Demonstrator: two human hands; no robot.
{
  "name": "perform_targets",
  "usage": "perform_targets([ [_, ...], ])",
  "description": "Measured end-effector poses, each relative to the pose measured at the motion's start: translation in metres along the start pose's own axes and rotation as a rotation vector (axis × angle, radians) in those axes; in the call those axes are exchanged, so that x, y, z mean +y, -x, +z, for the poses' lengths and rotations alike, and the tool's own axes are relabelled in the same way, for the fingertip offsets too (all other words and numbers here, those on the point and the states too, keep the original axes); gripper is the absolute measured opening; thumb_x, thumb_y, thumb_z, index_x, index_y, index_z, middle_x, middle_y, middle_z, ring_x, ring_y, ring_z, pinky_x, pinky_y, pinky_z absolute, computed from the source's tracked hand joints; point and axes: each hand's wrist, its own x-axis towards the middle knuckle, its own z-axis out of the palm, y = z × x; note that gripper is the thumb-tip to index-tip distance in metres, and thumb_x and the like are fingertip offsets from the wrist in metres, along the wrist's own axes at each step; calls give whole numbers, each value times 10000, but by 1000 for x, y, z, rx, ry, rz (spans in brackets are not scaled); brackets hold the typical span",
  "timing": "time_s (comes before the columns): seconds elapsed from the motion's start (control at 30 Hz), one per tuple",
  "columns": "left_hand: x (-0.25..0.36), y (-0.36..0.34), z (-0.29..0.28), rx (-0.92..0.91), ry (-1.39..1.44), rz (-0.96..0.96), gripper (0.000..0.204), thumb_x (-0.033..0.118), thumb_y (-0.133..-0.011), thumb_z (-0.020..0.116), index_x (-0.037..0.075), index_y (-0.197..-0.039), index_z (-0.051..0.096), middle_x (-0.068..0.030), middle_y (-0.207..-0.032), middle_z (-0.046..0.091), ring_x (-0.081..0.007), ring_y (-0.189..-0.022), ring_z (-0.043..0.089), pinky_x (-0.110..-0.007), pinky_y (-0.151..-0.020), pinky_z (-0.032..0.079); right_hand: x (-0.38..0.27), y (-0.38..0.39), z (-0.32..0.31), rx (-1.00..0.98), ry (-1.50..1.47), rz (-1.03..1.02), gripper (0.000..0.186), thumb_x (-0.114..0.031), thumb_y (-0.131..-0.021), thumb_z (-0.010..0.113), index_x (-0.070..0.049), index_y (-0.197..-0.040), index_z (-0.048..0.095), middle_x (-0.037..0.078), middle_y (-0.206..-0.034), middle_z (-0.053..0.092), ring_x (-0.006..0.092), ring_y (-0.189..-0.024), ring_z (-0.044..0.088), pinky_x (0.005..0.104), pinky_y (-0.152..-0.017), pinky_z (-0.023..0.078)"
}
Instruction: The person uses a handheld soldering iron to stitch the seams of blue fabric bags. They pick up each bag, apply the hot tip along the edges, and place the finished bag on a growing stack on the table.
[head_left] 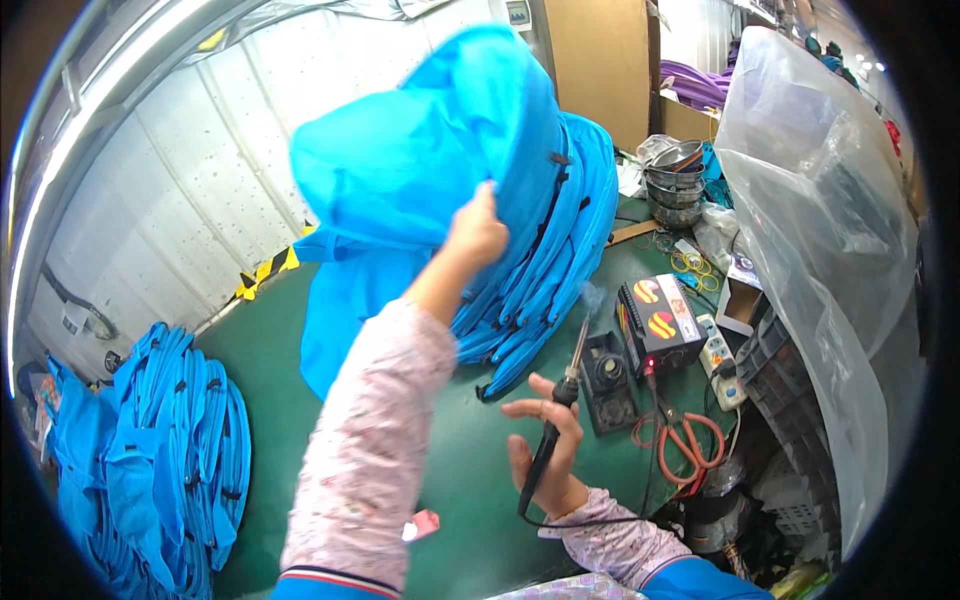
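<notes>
My left hand reaches forward and pinches the edge of a bright blue fabric piece, which stands raised and curved, its lower part spread on the green table. Behind and to the right of that piece leans a thick stack of similar blue fabric pieces with black tabs along their edges. My right hand holds a soldering iron by its black handle, some fingers loosely extended. The iron's metal tip points up, near the stack's lower right side, with a wisp of smoke by it.
Right of the iron are its black stand, a dark power box with a red light, orange-handled scissors and a white power strip. Clear plastic sheeting hangs at far right. Another blue stack stands at left.
</notes>
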Motion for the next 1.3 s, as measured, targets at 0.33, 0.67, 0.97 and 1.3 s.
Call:
perform_targets([
  [0.33,48,-25,55,95,-212,257,603,311,-848,716,51,-1341,486,-217,-1332,523,-401,-1256,486,-574,-1039,380,7,-14,-5,170,28,332,538,-334,-1007,503,54,-1346,347,163,-1024,629,214,-865,596,364,-821,453],
  [0.67,-196,316,-159,378,-564,398,461,22,-743,672,77,-1194,597,-128,-1144,559,-311,-1131,545,-520,-1064,414,-13,-6,4,29,19,304,485,-261,-1064,405,35,-1441,324,113,-908,582,162,-822,545,323,-788,480],
  [0.97,-359,389,-368,464,-756,-375,636,163,-799,748,-32,-1325,448,-241,-1193,514,-434,-1154,517,-456,-987,464,-19,23,-1,-185,150,-111,527,-352,-1076,355,-25,-1477,256,177,-1071,581,249,-992,533,452,-1022,402],
  [1.3,-489,369,-413,309,-983,-973,754,464,-740,813,-5,-1238,496,-217,-1130,659,-337,-1022,669,-405,-869,551,-98,-2,53,-266,400,-187,466,-428,-982,540,24,-956,650,138,-941,694,352,-1027,603,492,-970,395],
])
